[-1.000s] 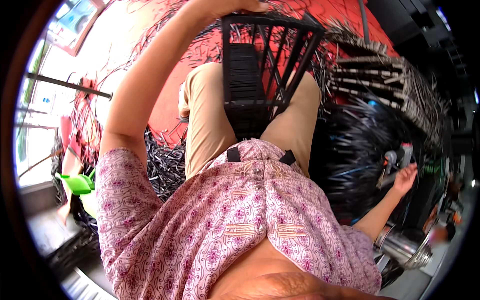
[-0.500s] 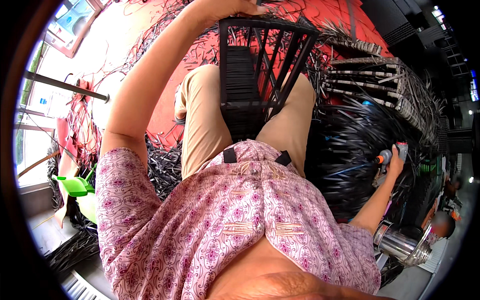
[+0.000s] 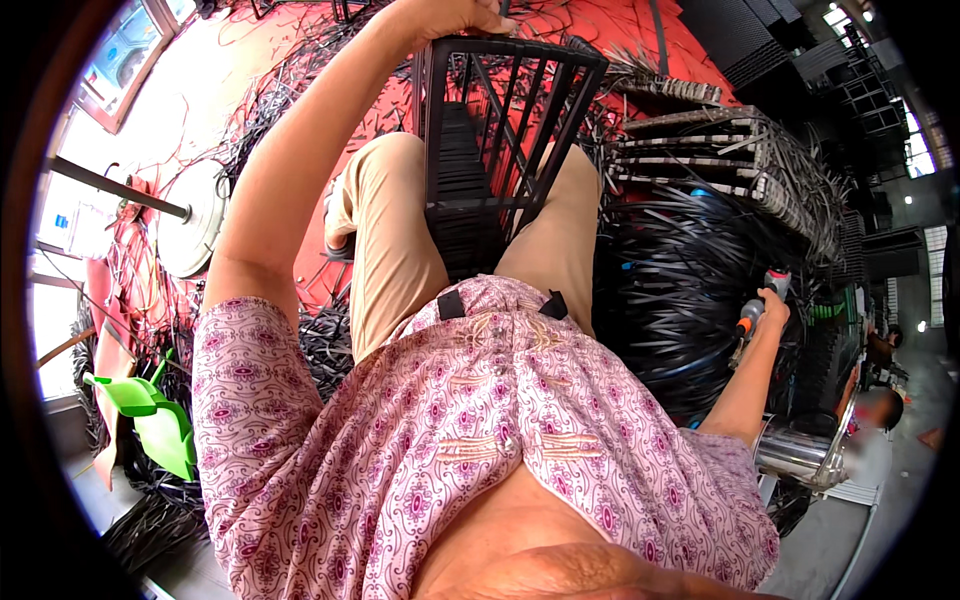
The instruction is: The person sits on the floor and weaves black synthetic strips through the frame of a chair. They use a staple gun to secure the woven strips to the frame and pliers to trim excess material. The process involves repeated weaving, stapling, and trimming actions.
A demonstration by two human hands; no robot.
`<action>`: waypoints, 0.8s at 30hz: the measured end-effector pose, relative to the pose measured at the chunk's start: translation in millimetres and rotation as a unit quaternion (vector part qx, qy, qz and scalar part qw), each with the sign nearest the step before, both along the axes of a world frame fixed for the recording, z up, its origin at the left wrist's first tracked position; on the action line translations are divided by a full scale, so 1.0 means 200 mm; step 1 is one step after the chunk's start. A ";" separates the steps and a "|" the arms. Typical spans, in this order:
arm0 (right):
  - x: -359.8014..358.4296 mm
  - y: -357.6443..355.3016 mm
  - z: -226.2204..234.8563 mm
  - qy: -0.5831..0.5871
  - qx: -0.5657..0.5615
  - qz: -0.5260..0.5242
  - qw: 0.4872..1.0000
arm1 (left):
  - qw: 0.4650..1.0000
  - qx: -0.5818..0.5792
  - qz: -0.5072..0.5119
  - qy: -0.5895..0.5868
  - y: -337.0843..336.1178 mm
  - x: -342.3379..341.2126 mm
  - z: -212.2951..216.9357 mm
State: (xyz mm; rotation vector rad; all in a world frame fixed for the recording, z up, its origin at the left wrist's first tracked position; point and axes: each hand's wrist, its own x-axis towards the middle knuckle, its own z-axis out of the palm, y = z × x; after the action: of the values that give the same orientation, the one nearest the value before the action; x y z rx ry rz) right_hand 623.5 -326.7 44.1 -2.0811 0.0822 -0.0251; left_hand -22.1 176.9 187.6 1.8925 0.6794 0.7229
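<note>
A black slatted frame [image 3: 434,140], partly wound with flat black strips [image 3: 460,160], stands tilted between my knees. At the top of the view my left hand [image 3: 462,15] has its fingers curled over the frame's upper edge; the fingertips are partly cut off. Out to the right, my right hand [image 3: 771,310] is wrapped round a grey hand tool [image 3: 752,312] with an orange ring and a red-and-grey end. It looks like an air stapler, though its exact kind is unclear. The tool is apart from the frame, beside a heap of loose black strips [image 3: 670,290].
Striped woven panels [image 3: 690,145] are stacked beyond the strip heap. Scattered strips cover the red floor [image 3: 570,22]. A green plastic dustpan [image 3: 160,440] is at left, near a pole on a round white base [image 3: 192,225]. A shiny metal cylinder [image 3: 795,452] stands by my right elbow.
The whole view has shifted slightly, with the scene sliding left. The frame has turned a little, showing more slats. My right hand still holds the tool, and my left stays at the frame's top.
</note>
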 end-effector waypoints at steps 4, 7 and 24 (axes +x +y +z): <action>-0.23 -0.20 0.20 -0.050 0.130 0.100 0.985 | 0.998 0.058 -0.033 0.007 0.04 0.00 -0.01; -0.72 -0.14 0.52 -0.142 0.141 0.166 0.966 | 0.998 -0.061 -0.004 0.025 0.00 -0.03 0.02; -2.26 0.91 0.62 -0.348 0.134 0.565 0.736 | 0.998 -0.020 -0.038 0.055 0.10 -0.01 0.01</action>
State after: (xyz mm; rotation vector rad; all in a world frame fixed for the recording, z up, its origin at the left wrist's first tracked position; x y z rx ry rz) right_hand 171.4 -144.1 168.9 -1.4069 -1.5353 -0.0442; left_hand -24.3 196.0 189.9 1.9209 0.6824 0.5570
